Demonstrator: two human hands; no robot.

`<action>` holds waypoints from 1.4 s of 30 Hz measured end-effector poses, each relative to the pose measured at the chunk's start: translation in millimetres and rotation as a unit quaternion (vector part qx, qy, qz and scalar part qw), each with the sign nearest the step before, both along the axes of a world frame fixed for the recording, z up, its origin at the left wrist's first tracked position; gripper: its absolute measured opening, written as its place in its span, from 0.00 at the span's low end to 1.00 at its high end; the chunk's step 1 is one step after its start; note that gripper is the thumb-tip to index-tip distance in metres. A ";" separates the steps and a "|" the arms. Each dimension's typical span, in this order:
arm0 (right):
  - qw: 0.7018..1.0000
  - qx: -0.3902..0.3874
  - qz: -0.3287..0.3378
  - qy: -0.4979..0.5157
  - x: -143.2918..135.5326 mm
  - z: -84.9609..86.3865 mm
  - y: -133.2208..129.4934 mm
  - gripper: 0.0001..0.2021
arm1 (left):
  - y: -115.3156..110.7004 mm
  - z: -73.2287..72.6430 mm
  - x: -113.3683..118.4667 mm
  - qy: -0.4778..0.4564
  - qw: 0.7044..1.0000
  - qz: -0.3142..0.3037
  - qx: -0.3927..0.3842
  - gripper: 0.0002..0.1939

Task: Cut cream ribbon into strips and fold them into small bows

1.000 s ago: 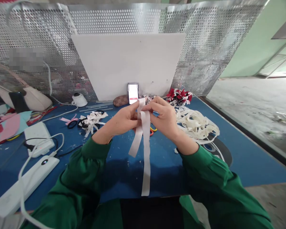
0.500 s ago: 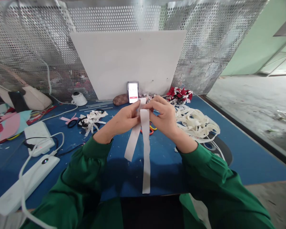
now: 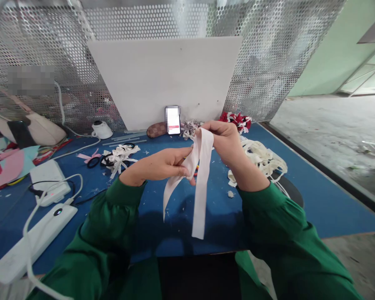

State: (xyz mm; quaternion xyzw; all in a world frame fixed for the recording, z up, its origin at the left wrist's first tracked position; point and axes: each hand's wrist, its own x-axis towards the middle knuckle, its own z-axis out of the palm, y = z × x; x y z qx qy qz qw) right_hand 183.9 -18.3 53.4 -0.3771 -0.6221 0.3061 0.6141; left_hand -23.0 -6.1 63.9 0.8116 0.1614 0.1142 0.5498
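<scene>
A white ribbon (image 3: pixel 203 183) hangs folded over between my hands, above the blue table. My right hand (image 3: pixel 226 139) pinches it at the top fold, and one long tail drops straight down toward the table's front edge. Lower and to the left, my left hand (image 3: pixel 164 164) has the other length between thumb and fingers, its loose end curving down below the hand. Behind the ribbon, a small bit of red and yellow scissor handles (image 3: pixel 196 170) shows; most of them is hidden.
White ribbon bows with black hair ties (image 3: pixel 120 158) lie left, cream ribbon lengths (image 3: pixel 262 156) right. A phone (image 3: pixel 173 120) leans on the white board (image 3: pixel 165 79). A power bank (image 3: pixel 34 241) and cables lie front left; red and white bows (image 3: pixel 236 121) sit at the back.
My right hand has moved up and right with the ribbon's fold, while my left hand has slid lower along the other length. The hands are farther apart and the ribbon's front tail hangs higher.
</scene>
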 end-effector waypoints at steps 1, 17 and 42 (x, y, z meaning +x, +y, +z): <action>0.999 -0.034 0.020 0.018 1.3 -2.0 3.0 0.10 | -1.9 2.1 -0.4 0.005 1.000 -0.008 -0.016 0.19; 0.981 -0.161 0.079 0.076 -4.6 -22.6 24.8 0.17 | -10.1 11.3 -7.8 -0.011 0.988 -0.053 -0.148 0.34; 0.942 0.021 0.159 -0.294 33.0 -0.7 9.4 0.23 | -12.4 12.8 -12.2 -0.122 0.981 0.058 -0.140 0.40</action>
